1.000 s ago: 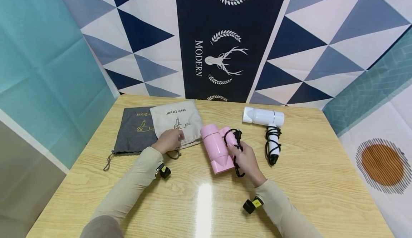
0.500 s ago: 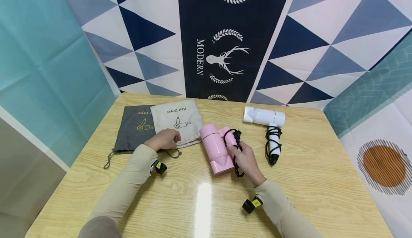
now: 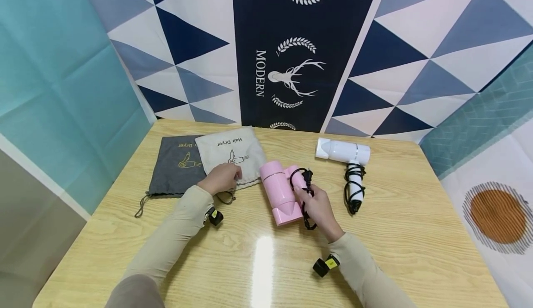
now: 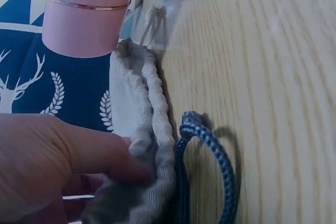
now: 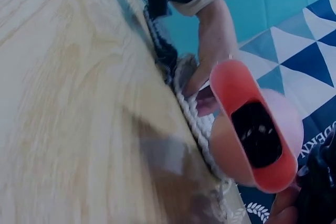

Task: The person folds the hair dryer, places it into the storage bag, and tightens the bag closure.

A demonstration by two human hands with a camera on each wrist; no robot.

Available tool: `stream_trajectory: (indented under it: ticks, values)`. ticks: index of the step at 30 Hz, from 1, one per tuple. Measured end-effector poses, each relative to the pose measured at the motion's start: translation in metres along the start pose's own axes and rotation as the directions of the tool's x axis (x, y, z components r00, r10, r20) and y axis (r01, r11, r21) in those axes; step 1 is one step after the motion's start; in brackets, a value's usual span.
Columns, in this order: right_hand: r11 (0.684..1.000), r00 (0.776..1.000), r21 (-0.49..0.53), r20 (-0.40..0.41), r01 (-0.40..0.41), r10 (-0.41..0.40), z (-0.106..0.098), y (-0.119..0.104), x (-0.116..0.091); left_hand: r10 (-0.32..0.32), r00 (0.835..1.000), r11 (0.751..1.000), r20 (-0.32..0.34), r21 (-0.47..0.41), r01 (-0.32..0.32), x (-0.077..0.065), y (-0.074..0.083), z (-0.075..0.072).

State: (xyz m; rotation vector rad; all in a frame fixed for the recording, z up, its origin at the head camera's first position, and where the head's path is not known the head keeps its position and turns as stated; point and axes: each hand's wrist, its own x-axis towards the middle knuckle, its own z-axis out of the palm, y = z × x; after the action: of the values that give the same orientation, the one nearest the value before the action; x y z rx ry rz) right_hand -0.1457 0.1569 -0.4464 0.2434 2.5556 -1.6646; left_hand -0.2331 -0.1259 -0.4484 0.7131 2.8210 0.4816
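At left on the wooden surface lies a grey bag; the light bag overlaps it, so its yellow, upside-down print shows only "r Dryer". The light bag reads "Hair Dryer", also upside down, its dryer drawing partly hidden by the left hand. That hand pinches the bag's hem, thumb inside the mouth; its other fingers are hard to make out. On the backdrop, "MODERN" runs sideways, with another word cut off above. Next, the pink hair dryer lies near the bags, its handle mostly covered by black cord and the right hand, whose fingers close round it. Rightmost, a white hair dryer has its handle wrapped in cord.
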Motion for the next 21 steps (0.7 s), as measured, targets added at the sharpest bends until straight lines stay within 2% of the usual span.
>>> stream_trajectory:
  ticks: [4,8,13,21]
  values:
    - [0.999,0.999,-0.008,-0.007,-0.038,0.038,-0.001,0.002,0.001,-0.049,0.999,0.999,0.007,0.012,0.049,0.001,0.001,0.002]
    - [0.998,0.998,-0.020,-0.004,-0.061,0.061,-0.002,0.004,0.000,-0.076,0.995,0.997,-0.072,0.017,0.077,0.004,0.000,0.004]
    - [0.998,0.998,-0.020,0.010,-0.058,0.058,-0.002,0.003,0.000,-0.118,0.977,0.993,-0.175,-0.040,0.113,0.008,0.003,0.004]
    - [1.000,0.999,-0.005,0.039,-0.025,0.025,0.001,-0.001,-0.001,-0.185,0.948,0.979,-0.260,-0.138,0.153,0.015,0.014,0.001]
